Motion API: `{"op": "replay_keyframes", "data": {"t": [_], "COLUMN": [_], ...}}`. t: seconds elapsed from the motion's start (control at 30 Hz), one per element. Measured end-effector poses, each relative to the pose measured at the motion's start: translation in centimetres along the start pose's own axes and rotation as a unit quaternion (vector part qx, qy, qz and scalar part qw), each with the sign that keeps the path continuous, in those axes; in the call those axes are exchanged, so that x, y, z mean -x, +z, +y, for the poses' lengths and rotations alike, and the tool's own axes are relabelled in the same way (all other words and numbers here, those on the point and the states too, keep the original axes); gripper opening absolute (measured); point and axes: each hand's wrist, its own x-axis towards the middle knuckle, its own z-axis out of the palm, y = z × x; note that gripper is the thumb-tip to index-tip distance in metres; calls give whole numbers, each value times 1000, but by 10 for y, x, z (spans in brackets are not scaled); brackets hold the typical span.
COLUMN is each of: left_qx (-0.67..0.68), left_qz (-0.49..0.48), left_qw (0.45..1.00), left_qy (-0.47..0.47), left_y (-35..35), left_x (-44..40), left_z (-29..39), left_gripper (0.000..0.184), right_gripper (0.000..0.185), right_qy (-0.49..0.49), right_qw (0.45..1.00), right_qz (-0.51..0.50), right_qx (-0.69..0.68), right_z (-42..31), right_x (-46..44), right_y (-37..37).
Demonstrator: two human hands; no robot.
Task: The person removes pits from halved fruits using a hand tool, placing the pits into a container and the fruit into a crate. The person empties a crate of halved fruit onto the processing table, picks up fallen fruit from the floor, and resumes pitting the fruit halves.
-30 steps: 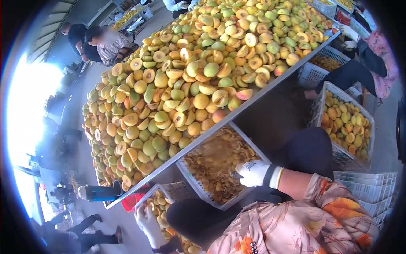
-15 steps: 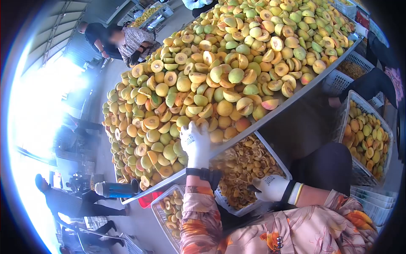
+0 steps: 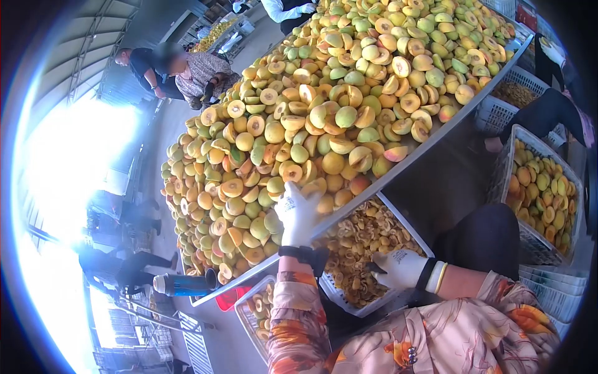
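Observation:
My left hand, in a white glove, reaches onto the near edge of a heap of halved yellow-green peaches or apricots. Its fingers are apart and touch the fruit; some of the fingertips are blurred. My right hand, also gloved, hovers over a white crate of brownish fruit scraps. Its fingers are curled, with something dark at the tips that I cannot make out. The heap lies on a metal-edged table.
A crate of halved fruit stands at the right, with stacked crates below it. Another crate and a red container are under the left edge, near a blue flask. Several people stand around the table.
The view has swung slightly, shifting the heap and the background. My left hand stays at the near edge of the fruit, its fingers repositioned. My right hand has hardly moved.

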Motion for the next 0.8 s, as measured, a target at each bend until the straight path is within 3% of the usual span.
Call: {"op": "replay_keyframes", "data": {"t": [0.13, 0.17, 0.2, 0.27, 0.37, 0.4, 0.57, 0.63, 0.73, 0.8], "left_qx": [255, 411, 609, 613, 763, 753, 641, 706, 725, 726], "left_qz": [50, -1, -35, -28, -62, -43, 60, 53, 96, 130], "left_qw": [966, 912, 789, 789, 643, 657, 765, 704, 676, 673], "left_qy": [0, -3, -76, -36, -12, 6, 29, -54, -89, -62], "left_y": [-3, 8, -27, -23, -11, -15, -43, -63, -62, -59], "left_x": [33, 38, 75, 101, 139, 151, 200, 218, 237, 244], "left_z": [-7, -25, 7, -6, -18, -17, -5, 5, 8, 4], "left_gripper": [60, 45, 35, 31, 34, 37, 52, 50, 44, 38], "right_gripper": [41, 44, 46, 49, 47, 39, 27, 27, 26, 27], "right_qy": [9, -6, -22, -41, -89, -155, -250, -224, -254, -267], "right_qw": [990, 982, 972, 968, 972, 955, 931, 939, 923, 916], "right_qz": [102, 142, 179, 186, 187, 242, 265, 261, 290, 299], "right_qx": [-92, -123, -151, -165, -113, -69, 17, 5, -6, -7], "right_z": [-8, -2, 0, -18, -57, -66, -98, -110, -111, -112], "right_x": [4, 3, 4, 15, 33, 36, 43, 50, 51, 54], "right_y": [-14, -10, -8, -13, -13, -7, 6, 12, 32, 41]}}
